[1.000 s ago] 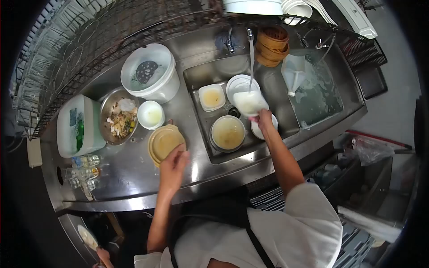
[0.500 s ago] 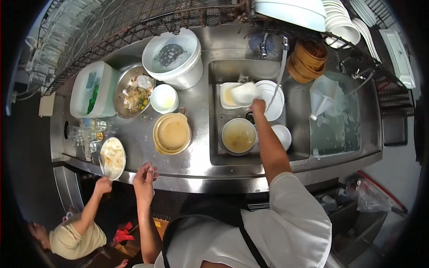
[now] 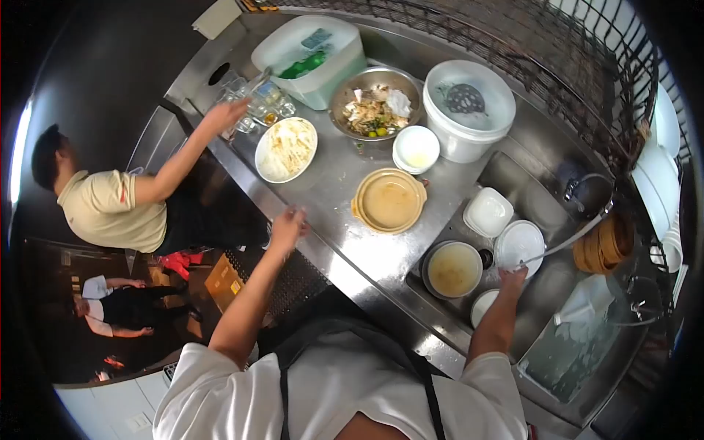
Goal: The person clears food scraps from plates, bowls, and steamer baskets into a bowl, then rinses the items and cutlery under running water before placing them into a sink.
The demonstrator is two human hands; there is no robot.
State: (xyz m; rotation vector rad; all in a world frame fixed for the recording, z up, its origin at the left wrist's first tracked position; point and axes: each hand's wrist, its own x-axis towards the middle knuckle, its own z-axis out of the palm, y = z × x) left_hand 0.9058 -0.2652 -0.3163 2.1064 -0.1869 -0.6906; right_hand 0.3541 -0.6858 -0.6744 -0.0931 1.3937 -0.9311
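Observation:
My left hand [image 3: 288, 226] hovers over the counter's front edge, empty, with its fingers loosely bent and apart. In the sink my right hand [image 3: 513, 276] is at the near rim of a round white plate [image 3: 520, 246], its fingers closed at the rim and partly hidden. Beside the plate stand a white squarish bowl [image 3: 488, 211] and a round pot of cloudy yellowish liquid [image 3: 452, 270]. A small white bowl [image 3: 484, 308] lies below my right hand. A tan clay pot [image 3: 389, 201] stands on the counter between my hands.
A co-worker [image 3: 110, 205] reaches toward glasses [image 3: 257, 103] near an oval dish with food remains [image 3: 287, 150]. Behind are a scrap bowl [image 3: 375, 104], white bowls [image 3: 416, 149], a bucket [image 3: 469, 110] and a tub [image 3: 312, 62]. Bamboo steamers [image 3: 603, 245] stand right of the sink.
The view has turned left. My right hand has let go of the white bowl and moved to the round plate. The oval dish has left the co-worker's hand and rests on the counter.

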